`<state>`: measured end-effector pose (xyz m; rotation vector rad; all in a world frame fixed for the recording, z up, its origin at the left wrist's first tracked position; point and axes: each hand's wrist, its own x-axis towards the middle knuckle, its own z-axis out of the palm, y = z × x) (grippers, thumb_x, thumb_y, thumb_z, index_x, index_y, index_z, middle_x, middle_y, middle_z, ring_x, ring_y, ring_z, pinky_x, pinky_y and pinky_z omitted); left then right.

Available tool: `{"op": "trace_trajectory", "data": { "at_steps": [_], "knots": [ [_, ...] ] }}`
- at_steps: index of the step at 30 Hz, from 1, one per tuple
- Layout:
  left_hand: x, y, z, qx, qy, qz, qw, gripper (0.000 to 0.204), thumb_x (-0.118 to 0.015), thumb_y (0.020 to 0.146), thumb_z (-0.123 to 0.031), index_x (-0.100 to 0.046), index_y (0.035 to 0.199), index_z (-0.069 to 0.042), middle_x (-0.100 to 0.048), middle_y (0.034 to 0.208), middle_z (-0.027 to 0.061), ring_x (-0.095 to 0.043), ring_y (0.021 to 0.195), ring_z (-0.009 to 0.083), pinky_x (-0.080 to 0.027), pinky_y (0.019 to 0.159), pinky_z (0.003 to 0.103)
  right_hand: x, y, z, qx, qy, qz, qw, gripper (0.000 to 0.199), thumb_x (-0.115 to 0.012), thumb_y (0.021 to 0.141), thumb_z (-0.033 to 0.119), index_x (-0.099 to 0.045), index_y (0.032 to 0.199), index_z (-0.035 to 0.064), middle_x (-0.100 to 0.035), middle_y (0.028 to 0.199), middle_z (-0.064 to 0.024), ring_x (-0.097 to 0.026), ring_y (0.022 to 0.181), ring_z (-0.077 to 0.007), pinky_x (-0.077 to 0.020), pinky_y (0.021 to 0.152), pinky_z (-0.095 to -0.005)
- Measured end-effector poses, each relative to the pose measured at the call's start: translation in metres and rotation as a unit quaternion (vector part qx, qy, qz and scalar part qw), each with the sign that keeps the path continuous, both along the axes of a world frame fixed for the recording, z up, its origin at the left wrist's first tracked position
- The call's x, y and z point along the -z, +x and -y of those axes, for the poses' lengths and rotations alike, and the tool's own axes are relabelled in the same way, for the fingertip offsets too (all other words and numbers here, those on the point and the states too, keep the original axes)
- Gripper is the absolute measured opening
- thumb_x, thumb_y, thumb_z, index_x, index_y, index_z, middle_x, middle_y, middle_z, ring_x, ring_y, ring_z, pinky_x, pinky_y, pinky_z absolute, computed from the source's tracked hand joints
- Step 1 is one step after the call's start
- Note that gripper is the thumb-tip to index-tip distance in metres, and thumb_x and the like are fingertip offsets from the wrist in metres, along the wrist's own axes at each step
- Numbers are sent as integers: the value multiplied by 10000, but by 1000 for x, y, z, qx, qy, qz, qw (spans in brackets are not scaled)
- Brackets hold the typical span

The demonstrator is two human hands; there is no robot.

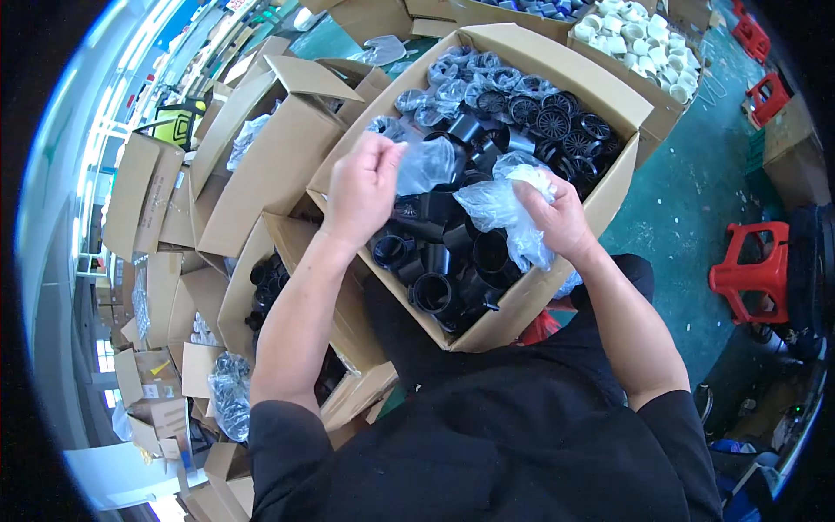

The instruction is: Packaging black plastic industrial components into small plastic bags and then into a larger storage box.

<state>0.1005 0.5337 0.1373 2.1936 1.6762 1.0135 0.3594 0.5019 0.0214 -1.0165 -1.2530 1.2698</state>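
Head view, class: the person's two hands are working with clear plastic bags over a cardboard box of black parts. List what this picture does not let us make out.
- Whether anything is inside the clear bag in the right hand: crumpled film and fingers hide it.
- The left hand fingertips: covered by its own plastic bag.
- The bottom of the cardboard box: buried under black parts.
- The box of white parts: cut off by the top edge.

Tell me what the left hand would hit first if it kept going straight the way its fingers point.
The left hand points up and right over the cardboard box. First in line is the clear plastic bag already pinched in its fingers; beyond that, probably the bagged black round parts, though depth is unclear.
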Motion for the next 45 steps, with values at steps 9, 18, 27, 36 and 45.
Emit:
{"op": "trace_trajectory", "data": {
  "at_steps": [9, 18, 27, 36, 45],
  "knots": [
    [19, 55, 22, 133, -128, 74, 980, 99, -577, 995, -116, -631, 960, -40, -616, 829, 12, -540, 715, 101, -462, 672, 255, 4, -16, 3, 51, 184, 81, 978, 141, -668, 901, 72, -645, 1031, 23, -612, 952, -33, -527, 775, -116, -449, 714, -237],
    [76, 19, -59, 30, -65, 43, 996, 141, -628, 933, -164, -677, 953, -33, -682, 854, 87, -618, 745, 238, -502, 696, 340, 9, 0, -3, -3, 119, 82, 989, 266, -688, 829, 15, -628, 1088, 26, -591, 1093, -75, -556, 901, -170, -464, 807, -282],
    [147, -75, -133, -103, -23, -169, 980, 211, -632, 915, -180, -652, 1063, -31, -682, 924, 131, -647, 835, 313, -527, 794, 396, 8, -5, -3, 46, 79, 82, 992, 244, -671, 830, -1, -649, 1071, 32, -655, 987, -76, -591, 832, -193, -485, 758, -305],
    [80, -33, -61, -78, -258, 325, 907, 207, -663, 963, -209, -643, 1054, -24, -636, 821, 74, -569, 609, 150, -513, 565, 300, -7, -5, 0, 6, 5, 39, 999, 276, -707, 847, 26, -651, 1116, 56, -682, 951, -50, -600, 775, -165, -496, 716, -296],
    [58, 25, 39, 101, -341, 655, 666, 180, -618, 1016, -226, -630, 980, -50, -585, 718, 17, -505, 533, 84, -458, 462, 251, 1, -15, 1, 12, 145, 119, 982, 195, -670, 892, 84, -664, 1086, 71, -690, 905, -66, -601, 738, -210, -495, 710, -333]
  ]
}}
